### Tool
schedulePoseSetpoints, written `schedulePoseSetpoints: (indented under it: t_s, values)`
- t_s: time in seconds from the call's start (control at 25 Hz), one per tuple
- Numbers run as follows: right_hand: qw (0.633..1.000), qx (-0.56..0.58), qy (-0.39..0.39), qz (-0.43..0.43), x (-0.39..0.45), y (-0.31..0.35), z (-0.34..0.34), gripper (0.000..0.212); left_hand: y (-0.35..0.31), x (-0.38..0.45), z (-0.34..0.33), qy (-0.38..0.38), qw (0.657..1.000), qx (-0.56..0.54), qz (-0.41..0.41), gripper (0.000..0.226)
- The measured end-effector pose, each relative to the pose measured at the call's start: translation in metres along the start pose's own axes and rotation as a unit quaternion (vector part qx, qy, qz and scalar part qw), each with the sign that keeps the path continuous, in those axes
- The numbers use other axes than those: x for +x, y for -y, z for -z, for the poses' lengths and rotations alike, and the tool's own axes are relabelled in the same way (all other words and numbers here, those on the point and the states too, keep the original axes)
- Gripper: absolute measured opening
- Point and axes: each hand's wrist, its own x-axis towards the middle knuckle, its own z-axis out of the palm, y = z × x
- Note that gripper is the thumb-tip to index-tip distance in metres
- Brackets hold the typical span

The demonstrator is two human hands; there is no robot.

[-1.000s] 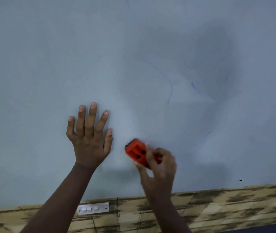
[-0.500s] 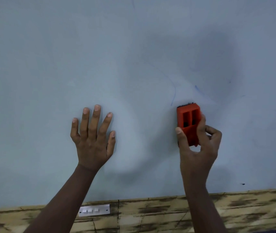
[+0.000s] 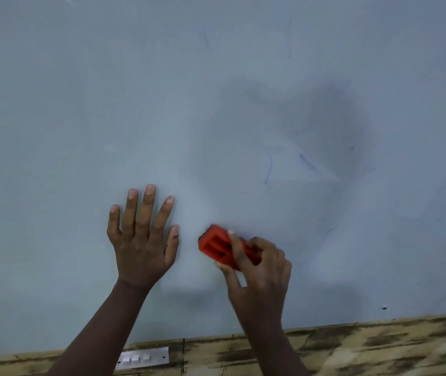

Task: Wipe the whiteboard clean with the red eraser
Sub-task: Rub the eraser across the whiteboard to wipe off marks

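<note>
Since half a second before, the red eraser (image 3: 217, 246) had swung down and left from beside the faint blue marks (image 3: 268, 165), tilting to lie diagonally near the left hand (image 3: 142, 240). That hand stayed flat on the whiteboard (image 3: 80, 131), fingers spread and straight. Right of it, the right hand (image 3: 260, 275) gripped the eraser against the board. No legible writing showed.

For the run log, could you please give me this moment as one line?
left hand: flat on pale whiteboard | right hand: grips red plastic eraser, tilted | faint blue marks: remain
</note>
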Motion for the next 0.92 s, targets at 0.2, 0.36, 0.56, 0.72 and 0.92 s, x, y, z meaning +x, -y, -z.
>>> schedulePoseSetpoints:
  t_s: [0.2, 0.36, 0.56, 0.72, 0.92]
  values:
    - [0.990, 0.045, -0.111, -0.078, 0.074, -0.021, 0.043, 0.064, 0.001, -0.002, 0.003, 0.014, 1.000, -0.002, -0.011, 0.067]
    - [0.992, 0.044, -0.097, -0.070, 0.076, -0.019, 0.043, 0.065, 0.000, -0.011, 0.004, 0.032, 0.999, -0.003, -0.004, 0.064]
    - [0.996, -0.048, 0.027, 0.075, 0.017, 0.011, 0.005, 0.078, -0.002, -0.022, 0.008, 0.046, 0.999, -0.004, 0.006, 0.061]
    - [0.996, -0.024, 0.008, 0.090, 0.037, 0.002, 0.018, 0.076, -0.007, -0.012, 0.020, 0.026, 0.999, -0.006, 0.047, 0.048]
    - [0.981, 0.061, -0.185, -0.025, 0.118, -0.037, 0.066, 0.067, -0.010, 0.035, 0.032, 0.024, 0.994, -0.028, 0.104, 0.038]
